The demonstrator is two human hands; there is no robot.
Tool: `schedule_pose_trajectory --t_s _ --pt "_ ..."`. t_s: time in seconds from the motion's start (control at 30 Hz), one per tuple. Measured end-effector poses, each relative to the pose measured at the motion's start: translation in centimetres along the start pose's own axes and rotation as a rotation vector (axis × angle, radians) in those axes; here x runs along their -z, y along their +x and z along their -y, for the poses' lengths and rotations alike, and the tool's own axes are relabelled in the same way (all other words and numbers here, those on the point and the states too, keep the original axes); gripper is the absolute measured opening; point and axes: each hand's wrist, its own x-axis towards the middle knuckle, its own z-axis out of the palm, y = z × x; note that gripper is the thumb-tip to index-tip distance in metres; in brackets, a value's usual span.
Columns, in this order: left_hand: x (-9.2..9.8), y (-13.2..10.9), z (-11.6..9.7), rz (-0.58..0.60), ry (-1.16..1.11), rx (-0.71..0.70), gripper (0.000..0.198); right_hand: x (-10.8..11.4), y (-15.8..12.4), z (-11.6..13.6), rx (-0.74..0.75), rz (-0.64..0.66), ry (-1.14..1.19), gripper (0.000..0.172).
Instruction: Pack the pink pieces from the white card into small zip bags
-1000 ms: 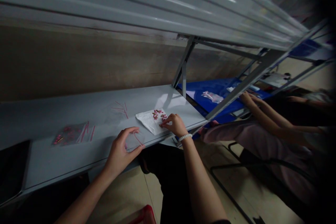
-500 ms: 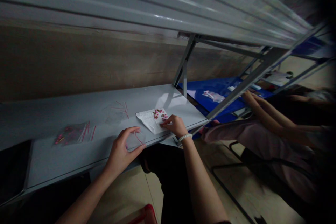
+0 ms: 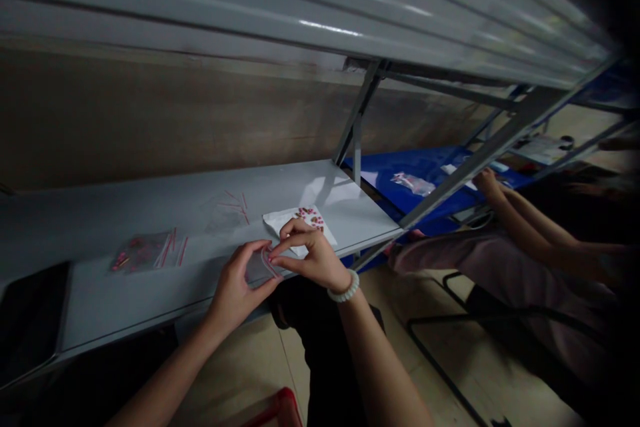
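My left hand grips a small clear zip bag by its sides, with the red-lined mouth held apart. At that mouth is my right hand, thumb and forefinger pinched on a small pink bead. Just behind the right hand lies a white sheet, partly hidden by the fingers. Several pink and brownish beads are spread on the sheet. Left of my hands, filled zip bags with pink contents overlap on the grey table.
Flat clear bags with red strips lie farther back. A dark tablet-like object rests at the left. Low overhead runs a grey metal shelf. To the right, a co-worker's hands are over a blue table.
My right hand has moved left from the beads on the sheet to the bag's mouth. My left hand still holds the bag. The view has shifted slightly.
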Motion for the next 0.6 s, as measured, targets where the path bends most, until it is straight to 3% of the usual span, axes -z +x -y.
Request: schedule_pose_trajectory --t_s 0.13,0.23,0.3,0.37,0.47,0.6 --pt "0.1 0.0 -0.2 0.009 -0.017 0.011 0.046 -0.2 0.2 -0.5 -0.001 0.056 0.015 0.013" --pt "0.2 0.1 -0.4 -0.002 -0.032 0.012 0.046 1.5 -0.1 -2.1 -0.038 -0.038 0.012 0.018" --pt "0.3 0.1 -0.5 -0.006 -0.045 0.01 0.047 3.3 -0.4 -4.0 -0.114 -0.167 -0.141 0.018" --pt "0.4 0.0 -0.5 -0.006 -0.053 0.015 0.047 5.0 -0.9 -6.2 -0.208 -0.25 -0.441 0.012" --pt "0.4 0.0 -0.5 -0.003 -0.059 0.028 0.047 6.4 -1.5 -9.2 -0.271 -0.138 -0.701 0.008" --pt "0.3 0.0 -0.4 -0.002 -0.068 0.031 0.047 6.3 -1.6 -10.8 -0.308 -0.022 -0.769 0.011"
